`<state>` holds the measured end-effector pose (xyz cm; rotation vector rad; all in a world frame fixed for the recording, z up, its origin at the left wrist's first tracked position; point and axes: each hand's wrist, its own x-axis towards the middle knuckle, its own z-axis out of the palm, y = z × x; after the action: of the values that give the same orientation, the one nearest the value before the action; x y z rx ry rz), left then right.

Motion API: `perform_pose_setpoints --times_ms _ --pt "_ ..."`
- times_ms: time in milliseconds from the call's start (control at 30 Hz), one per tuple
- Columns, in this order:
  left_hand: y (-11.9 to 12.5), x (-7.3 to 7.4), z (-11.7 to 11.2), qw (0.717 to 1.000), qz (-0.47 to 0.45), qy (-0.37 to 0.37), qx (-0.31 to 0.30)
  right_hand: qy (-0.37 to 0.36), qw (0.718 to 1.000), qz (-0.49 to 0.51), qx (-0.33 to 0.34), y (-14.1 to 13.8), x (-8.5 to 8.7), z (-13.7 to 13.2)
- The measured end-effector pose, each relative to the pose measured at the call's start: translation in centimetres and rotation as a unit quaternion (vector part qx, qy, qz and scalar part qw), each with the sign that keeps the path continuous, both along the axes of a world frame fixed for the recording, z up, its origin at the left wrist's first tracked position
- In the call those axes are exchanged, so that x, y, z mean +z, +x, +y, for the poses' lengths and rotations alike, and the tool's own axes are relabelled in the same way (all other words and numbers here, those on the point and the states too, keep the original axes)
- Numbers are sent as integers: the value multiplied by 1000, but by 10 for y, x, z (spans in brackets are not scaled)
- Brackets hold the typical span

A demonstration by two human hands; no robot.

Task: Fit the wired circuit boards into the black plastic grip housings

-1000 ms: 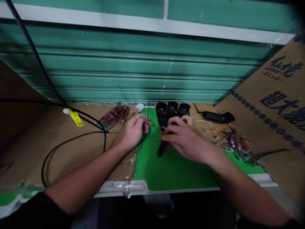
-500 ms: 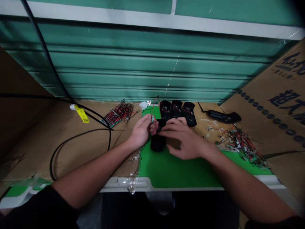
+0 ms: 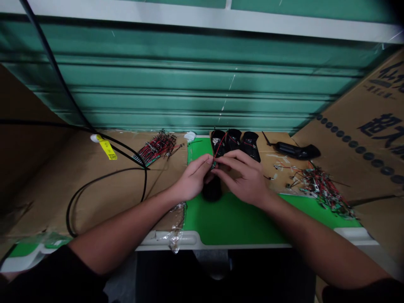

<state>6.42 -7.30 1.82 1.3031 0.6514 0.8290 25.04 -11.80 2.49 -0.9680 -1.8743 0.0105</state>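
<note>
A small green circuit board (image 3: 213,164) with red wires rising from it is pinched where my two hands meet. My left hand (image 3: 196,174) is closed, thumb and forefinger at the board's left side. From the right, the thumb and forefinger of my right hand (image 3: 244,174) close on the same board. Below them a black ribbed plastic housing (image 3: 212,190) shows its lower end above the green mat (image 3: 246,225); its upper part is hidden by my fingers. Just beyond my hands stand several black plastic housings (image 3: 250,145) with red wires inside.
A bundle of wired circuit boards (image 3: 158,147) lies on cardboard at left, near a black cable (image 3: 91,176) with a yellow tag (image 3: 107,148). At right are a black curved tool (image 3: 295,150) and a tangled wire pile (image 3: 328,189). A cardboard box (image 3: 372,122) stands at the right.
My right hand has moved in to pinch the circuit board alongside my left. The board and its red wires have shifted right and slightly down, over the black housing.
</note>
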Motion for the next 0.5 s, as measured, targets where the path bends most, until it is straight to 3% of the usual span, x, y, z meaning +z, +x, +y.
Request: perform_pose_setpoints --times_ms 100,233,367,500 --pt "-1 -1 2 1000 -2 -12 -1 38 999 -37 3 4 1 2" --pt "-1 5 6 999 -15 -25 42 38 996 -77 13 10 1 2" --pt "0 9 8 996 -15 10 88 18 992 -123 31 14 -2 3" --pt "0 8 9 991 -6 38 130 33 994 -102 26 16 -2 3"
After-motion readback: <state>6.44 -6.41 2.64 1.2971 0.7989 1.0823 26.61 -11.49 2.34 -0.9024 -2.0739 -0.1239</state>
